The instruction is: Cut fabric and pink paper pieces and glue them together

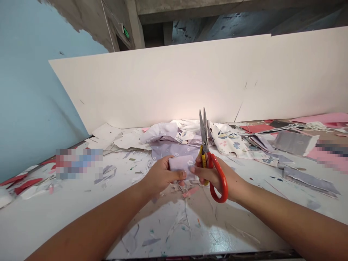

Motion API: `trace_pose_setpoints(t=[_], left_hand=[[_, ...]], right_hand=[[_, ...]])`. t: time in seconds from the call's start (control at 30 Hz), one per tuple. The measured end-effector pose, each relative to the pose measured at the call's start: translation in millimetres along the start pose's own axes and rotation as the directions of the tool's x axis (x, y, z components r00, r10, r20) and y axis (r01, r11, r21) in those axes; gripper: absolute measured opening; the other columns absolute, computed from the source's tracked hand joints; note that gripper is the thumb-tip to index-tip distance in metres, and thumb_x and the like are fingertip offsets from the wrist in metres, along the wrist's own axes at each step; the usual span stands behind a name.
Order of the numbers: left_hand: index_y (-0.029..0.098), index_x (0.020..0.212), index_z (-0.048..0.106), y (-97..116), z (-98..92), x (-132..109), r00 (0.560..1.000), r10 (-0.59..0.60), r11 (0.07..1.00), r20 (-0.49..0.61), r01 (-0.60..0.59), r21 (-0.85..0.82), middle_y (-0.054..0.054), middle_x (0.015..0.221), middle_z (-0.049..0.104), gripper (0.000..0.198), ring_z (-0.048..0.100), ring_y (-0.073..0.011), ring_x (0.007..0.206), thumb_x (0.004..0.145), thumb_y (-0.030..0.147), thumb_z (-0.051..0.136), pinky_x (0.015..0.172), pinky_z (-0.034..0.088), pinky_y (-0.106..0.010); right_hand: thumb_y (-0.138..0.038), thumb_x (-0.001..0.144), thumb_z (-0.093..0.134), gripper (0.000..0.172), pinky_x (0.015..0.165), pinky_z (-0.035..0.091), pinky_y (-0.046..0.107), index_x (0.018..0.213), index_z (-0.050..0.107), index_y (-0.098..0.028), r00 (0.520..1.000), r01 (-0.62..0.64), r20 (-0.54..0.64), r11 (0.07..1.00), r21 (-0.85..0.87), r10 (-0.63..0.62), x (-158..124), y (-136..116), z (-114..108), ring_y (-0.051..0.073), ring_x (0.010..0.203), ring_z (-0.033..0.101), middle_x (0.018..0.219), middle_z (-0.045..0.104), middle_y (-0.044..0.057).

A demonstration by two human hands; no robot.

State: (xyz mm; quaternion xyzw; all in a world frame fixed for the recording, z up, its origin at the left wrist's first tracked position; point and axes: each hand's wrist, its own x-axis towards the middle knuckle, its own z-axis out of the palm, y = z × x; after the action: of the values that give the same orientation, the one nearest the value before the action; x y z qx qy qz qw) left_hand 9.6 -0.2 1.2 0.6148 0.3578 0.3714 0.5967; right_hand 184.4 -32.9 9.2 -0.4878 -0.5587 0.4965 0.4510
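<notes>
My left hand (160,176) is closed on a small folded piece of lilac floral fabric (181,164), held just above the table. My right hand (217,177) grips red-handled scissors (206,137) with the blades together and pointing up. Its fingertips also touch the right edge of the lilac piece. Both hands meet over the middle of the white table (67,210).
A heap of floral fabric (187,137) lies behind the hands. Grey folded pieces (295,142), pink and red sheets (323,119) and scraps spread to the right. Paper sheets (108,136) lie at left. A white board (190,79) stands along the table's back.
</notes>
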Motion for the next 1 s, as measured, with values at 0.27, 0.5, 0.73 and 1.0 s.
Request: trace_pose_setpoints(t=[0.27,0.5,0.73,1.0], left_hand=[[0.017,0.088,0.052,13,-6.3,0,0.952,0.183,0.978,-0.247,-0.202,-0.052,0.002,0.068,0.059,0.038,0.054,-0.0092,0.051,0.057,0.028,0.071,0.055,0.042,-0.025],[0.017,0.09,0.053,24,-5.6,-5,0.896,0.251,0.96,-0.368,-0.279,-0.025,0.003,0.068,0.06,0.04,0.055,-0.0096,0.052,0.056,0.029,0.071,0.057,0.044,-0.025],[0.018,0.087,0.052,23,-7.9,-5,0.888,0.262,0.958,-0.377,-0.287,-0.008,0.004,0.066,0.059,0.035,0.056,-0.0097,0.052,0.058,0.029,0.07,0.055,0.042,-0.023],[0.017,0.087,0.053,18,-9.5,-4,0.908,0.263,0.959,-0.325,-0.283,-0.016,0.002,0.069,0.059,0.033,0.055,-0.0102,0.054,0.061,0.03,0.068,0.058,0.044,-0.026]], right_hand=[[-0.06,0.067,0.052,0.044,0.049,0.037,0.023,0.073,0.044,-0.018,0.989,0.048,0.149,0.979,-0.201,-0.018,-14,-12,5,0.01,0.058,0.043,0.069,0.036,-0.003],[-0.066,0.075,0.031,0.048,0.055,0.038,0.026,0.073,0.042,-0.019,0.973,0.046,0.229,0.973,-0.226,0.007,-22,-7,12,0.019,0.067,0.059,0.063,0.035,-0.004],[-0.068,0.075,0.027,0.051,0.05,0.035,0.025,0.072,0.042,-0.02,0.983,0.083,0.184,0.947,-0.312,-0.026,-23,-5,15,0.015,0.055,0.052,0.057,0.036,-0.004],[-0.065,0.078,0.026,0.048,0.055,0.037,0.026,0.066,0.035,-0.02,0.972,0.109,0.235,0.938,-0.329,-0.031,-23,-10,15,0.013,0.054,0.048,0.056,0.034,-0.005]])
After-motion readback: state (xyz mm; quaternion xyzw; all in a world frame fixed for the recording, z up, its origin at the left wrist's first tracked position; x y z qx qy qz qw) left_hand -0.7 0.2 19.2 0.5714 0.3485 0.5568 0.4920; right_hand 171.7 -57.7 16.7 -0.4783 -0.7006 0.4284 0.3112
